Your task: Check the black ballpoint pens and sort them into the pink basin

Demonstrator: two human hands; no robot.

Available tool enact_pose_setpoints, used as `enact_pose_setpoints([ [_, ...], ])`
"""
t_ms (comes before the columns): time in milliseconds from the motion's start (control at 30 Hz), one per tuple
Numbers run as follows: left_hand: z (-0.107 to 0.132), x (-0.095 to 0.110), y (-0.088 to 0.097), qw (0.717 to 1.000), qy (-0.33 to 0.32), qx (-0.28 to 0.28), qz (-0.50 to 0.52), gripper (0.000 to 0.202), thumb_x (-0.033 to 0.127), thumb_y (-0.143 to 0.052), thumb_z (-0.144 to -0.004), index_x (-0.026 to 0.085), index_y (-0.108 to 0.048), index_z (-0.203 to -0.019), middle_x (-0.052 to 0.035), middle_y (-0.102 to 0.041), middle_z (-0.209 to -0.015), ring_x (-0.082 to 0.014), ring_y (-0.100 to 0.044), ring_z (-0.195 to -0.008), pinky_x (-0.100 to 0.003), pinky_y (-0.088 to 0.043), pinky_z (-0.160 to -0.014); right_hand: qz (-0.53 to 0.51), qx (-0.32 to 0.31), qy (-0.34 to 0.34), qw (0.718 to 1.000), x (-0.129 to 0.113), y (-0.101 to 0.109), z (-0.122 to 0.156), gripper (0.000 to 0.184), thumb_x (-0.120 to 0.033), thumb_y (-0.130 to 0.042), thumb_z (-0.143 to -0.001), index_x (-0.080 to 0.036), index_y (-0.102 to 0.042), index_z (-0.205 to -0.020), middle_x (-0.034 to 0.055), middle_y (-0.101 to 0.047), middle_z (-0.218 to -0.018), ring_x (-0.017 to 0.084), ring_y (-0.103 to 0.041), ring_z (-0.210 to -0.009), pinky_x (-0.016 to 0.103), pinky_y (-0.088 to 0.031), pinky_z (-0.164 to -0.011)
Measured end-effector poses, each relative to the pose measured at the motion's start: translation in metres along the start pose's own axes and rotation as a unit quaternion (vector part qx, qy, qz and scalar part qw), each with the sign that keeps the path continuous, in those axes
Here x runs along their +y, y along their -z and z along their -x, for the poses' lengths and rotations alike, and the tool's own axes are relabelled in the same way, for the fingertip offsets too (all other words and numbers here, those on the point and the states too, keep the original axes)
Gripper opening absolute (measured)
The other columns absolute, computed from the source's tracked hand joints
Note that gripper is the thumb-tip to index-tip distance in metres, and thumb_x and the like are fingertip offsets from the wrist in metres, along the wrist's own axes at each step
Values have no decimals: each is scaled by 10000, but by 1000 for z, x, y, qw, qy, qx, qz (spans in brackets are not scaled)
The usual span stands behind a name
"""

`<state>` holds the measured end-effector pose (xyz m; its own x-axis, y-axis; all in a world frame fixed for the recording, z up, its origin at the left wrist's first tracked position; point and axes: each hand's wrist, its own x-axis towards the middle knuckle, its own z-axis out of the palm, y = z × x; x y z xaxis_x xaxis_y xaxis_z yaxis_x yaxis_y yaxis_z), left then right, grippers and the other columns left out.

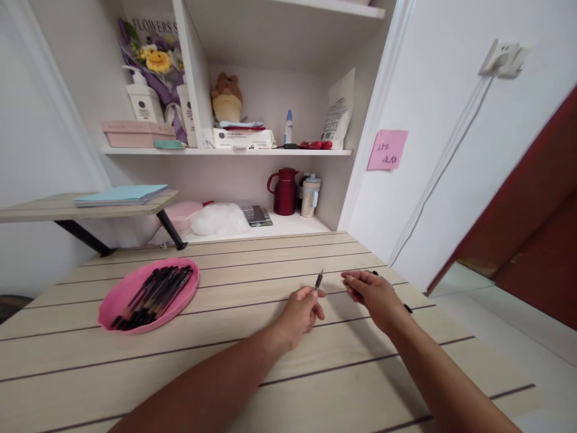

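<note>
My left hand (301, 311) is closed around a pen (319, 280) with a dark grip, its thin tip pointing up and away from me. To its right, above the table, my right hand (370, 296) has its thumb and fingers pinched together. Whatever may be between those fingertips is too small to make out. Small black pieces (408, 308) show on the table just past my right hand, mostly covered by it. On the left a pink tray (193, 282) holds several dark pens (155, 294) lying in a bundle.
The striped wooden table (252, 282) meets a white shelf unit (225, 152) at the back. A small raised stand (45, 207) on black legs carries blue paper (121, 195). A red jug (285, 191) and a pale cup (310, 197) stand on the lower shelf.
</note>
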<state>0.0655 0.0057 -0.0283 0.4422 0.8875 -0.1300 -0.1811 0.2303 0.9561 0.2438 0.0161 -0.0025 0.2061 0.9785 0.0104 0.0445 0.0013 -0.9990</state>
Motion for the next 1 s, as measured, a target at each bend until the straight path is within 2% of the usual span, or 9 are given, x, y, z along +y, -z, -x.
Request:
enact_pose_setpoints([
  [67, 2, 3, 6, 1000, -9, 10, -23, 320, 420, -446, -781, 163, -499, -964, 55, -478, -530, -14, -194, -315, -183, -92, -364, -116, -2, -6, 993, -7, -15, -6, 266, -339, -697, -579, -166, -612, -763, 26, -617, -692, 66, -461, -484, 200, -338, -432],
  [133, 4, 5, 12, 999, -14, 24, -35, 315, 419, -451, -778, 162, -501, -953, 56, -472, -520, -15, -200, -314, -178, -94, -358, -173, -11, -5, 985, -11, -30, -11, 280, -332, -731, -550, -172, -610, -746, 21, -618, -721, 45, -429, -465, 180, -311, -400],
  [333, 6, 3, 20, 999, -19, 32, -19, 297, 424, -434, -791, 169, -498, -930, 65, -451, -497, -16, -178, -301, -175, -89, -340, -214, -56, -9, 975, -7, -61, -17, 283, -339, -753, -526, -175, -602, -700, -20, -579, -669, 22, -374, -421, 169, -241, -357],
  [700, 4, 3, 20, 1000, -8, 14, 1, 323, 452, -472, -772, 165, -494, -919, 71, -445, -486, -10, -179, -299, -164, -85, -335, -179, -109, -22, 978, 1, -62, -17, 277, -354, -743, -555, -154, -608, -693, -21, -562, -650, 19, -365, -430, 175, -205, -371],
  [1000, 6, 2, 21, 1000, -12, 10, 6, 332, 457, -489, -765, 163, -509, -918, 65, -458, -493, -9, -193, -302, -163, -109, -331, -184, -140, -47, 972, 5, -62, -14, 297, -378, -745, -559, -160, -571, -662, -67, -439, -439, 39, -320, -392, 187, -182, -380],
])
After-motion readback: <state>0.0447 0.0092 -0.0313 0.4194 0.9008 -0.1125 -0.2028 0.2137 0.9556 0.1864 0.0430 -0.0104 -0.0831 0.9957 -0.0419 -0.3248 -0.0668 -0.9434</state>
